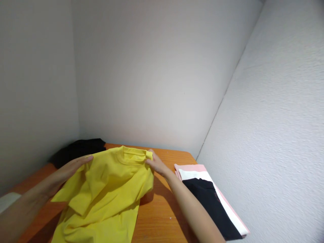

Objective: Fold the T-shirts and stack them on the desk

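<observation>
Three plain pale walls (162, 74) are enclosing the scene at left, far and right, the right one showing a rough texture. An orange-brown wooden table with a rounded far right corner (162, 216) is standing against them. A bright yellow short-sleeved fabric T-shirt with a round collar (108, 189) is occupying the near left-centre: its collar end is being held raised on the far side, while its lower part is trailing in creases toward the near edge. At right, a flat black folded garment (210, 206) is lying over white fabric (193, 174) and pink fabric (192, 167). A bunched black cloth (81, 150) is resting at far left. The left hand (72, 167) is gripping the T-shirt's left shoulder; one digit is lying along the top, the others are hidden. The right hand (157, 164) is pinching the fabric beside the collar's right end between thumb and fingers. A white item (8, 200) is showing at near left, partly hidden.
</observation>
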`<state>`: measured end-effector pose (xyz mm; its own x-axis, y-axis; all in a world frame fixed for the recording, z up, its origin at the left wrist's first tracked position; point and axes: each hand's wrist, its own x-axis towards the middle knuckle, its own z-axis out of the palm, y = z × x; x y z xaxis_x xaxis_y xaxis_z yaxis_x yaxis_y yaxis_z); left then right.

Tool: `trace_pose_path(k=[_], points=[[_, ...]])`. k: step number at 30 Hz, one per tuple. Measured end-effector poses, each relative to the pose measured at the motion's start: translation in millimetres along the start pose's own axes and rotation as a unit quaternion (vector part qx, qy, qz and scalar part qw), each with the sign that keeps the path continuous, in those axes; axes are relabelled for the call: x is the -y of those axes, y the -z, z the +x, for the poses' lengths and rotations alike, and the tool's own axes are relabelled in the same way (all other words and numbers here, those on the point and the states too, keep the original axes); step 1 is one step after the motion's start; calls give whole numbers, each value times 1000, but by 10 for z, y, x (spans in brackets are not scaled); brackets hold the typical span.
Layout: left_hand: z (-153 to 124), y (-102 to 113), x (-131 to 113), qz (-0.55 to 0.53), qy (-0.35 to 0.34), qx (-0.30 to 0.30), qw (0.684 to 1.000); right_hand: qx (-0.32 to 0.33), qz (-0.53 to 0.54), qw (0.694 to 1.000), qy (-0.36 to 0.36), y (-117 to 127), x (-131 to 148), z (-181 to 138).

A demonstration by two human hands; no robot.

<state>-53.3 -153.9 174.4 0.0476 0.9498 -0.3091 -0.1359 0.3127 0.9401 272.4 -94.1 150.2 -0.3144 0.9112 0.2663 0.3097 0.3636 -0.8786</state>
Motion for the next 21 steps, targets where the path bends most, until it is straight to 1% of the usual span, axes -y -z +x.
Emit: trace_pose_path(k=[2, 5, 7, 9, 10, 12, 14, 16, 17, 19, 20, 21], points=[[15, 65, -81, -10, -22, 10, 1000, -10, -116, 993, 27, 161, 206, -74], [34, 115, -241, -3, -96, -13, 995, 2, -256, 966, 41, 480, 554, -150], [20, 108, -434, 35, -153, -31, 987, 7, -320, 945, 65, 729, 840, -157], [-21, 75, -729, 83, -237, -60, 966, -16, -377, 920, 110, 992, 1185, -121], [-51, 50, -912, 106, -292, -81, 947, -42, -409, 902, 133, 1126, 1377, -88], [-133, -21, -1314, 148, -405, -134, 892, -119, -476, 855, 169, 1382, 1776, -6], [-238, -132, -1704, 203, -507, -192, 816, -211, -530, 796, 200, 1605, 2150, 79], [-358, -288, -2026, 251, -596, -219, 731, -276, -558, 752, 215, 1781, 2458, 142], [-414, -377, -2156, 281, -614, -231, 700, -290, -571, 738, 214, 1854, 2584, 162], [-495, -540, -2377, 370, -608, -244, 658, -279, -607, 718, 195, 1982, 2803, 177], [-505, -593, -2483, 406, -592, -253, 649, -269, -625, 708, 186, 2042, 2907, 175], [-488, -613, -2594, 419, -565, -254, 664, -270, -638, 698, 182, 2103, 3013, 169]])
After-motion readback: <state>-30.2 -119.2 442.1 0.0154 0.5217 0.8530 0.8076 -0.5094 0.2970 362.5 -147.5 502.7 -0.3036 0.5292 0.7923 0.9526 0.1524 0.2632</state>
